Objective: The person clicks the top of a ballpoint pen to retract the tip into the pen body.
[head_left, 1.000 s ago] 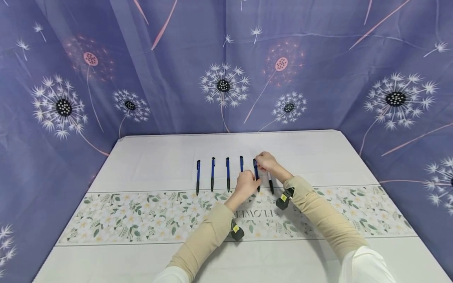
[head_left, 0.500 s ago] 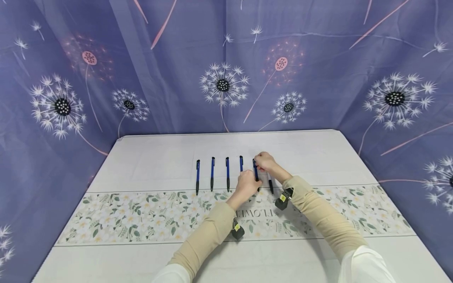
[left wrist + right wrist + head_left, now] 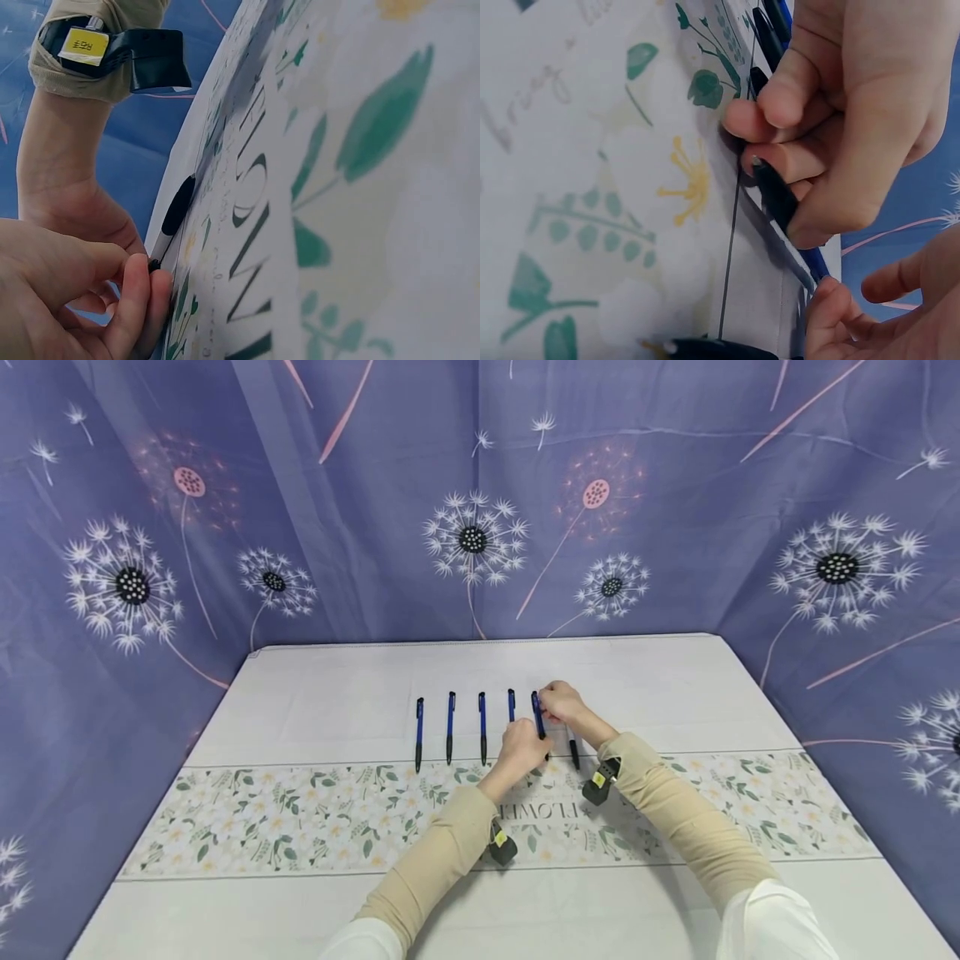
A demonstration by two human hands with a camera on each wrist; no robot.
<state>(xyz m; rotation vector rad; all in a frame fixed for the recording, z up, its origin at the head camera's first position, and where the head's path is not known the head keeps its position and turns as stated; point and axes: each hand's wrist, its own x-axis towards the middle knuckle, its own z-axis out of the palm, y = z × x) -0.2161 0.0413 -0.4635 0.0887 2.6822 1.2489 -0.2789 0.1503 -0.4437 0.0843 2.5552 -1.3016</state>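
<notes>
Both hands are at a blue pen (image 3: 538, 715) with a black grip, the rightmost blue one in a row. My left hand (image 3: 522, 745) pinches its black grip near the tip, clearest in the right wrist view, where the thumb and fingers close on the grip (image 3: 778, 201). My right hand (image 3: 564, 702) holds the upper, clip end between its fingertips. Just right of this pen lies a white pen (image 3: 573, 750) with a black grip, partly hidden by my right hand. In the left wrist view, that white pen (image 3: 177, 206) shows beyond my left hand (image 3: 82, 289).
More blue pens (image 3: 482, 727) lie roughly parallel to the left, the nearest partly hidden by my left hand. A white tablecloth (image 3: 315, 710) with a floral band (image 3: 285, 818) covers the table. Purple dandelion-print curtains (image 3: 375, 568) stand behind and at both sides.
The blue pen between my hands has shifted slightly left and away from me, its clip end moving most. Both hands have stayed almost in place, and the other pens lie as before.
</notes>
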